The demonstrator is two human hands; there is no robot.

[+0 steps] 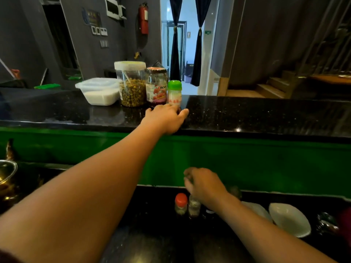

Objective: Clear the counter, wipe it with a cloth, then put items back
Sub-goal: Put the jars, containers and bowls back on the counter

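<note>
On the raised black counter [247, 112] stand a white lidded tub [99, 93], a big clear jar of yellow-green bits [132, 86], a strawberry jam jar [156, 86] and a small green-capped bottle [174, 93]. My left hand [167, 118] reaches onto this counter with fingers spread at the base of the green-capped bottle, not closed round it. My right hand [205, 185] hovers over the lower counter [152, 243], blurred, with fingers curled just above a clear shaker [194, 206]. An orange-capped shaker [181, 204] stands beside it. No cloth is in view.
A green panel [266, 164] separates the two counter levels. White dishes [289, 219] lie at the right of the lower counter, with a dark shiny object [327, 223] beyond them. Metal pots [7, 177] sit at far left. Behind the counter are a doorway with curtains and wooden steps.
</note>
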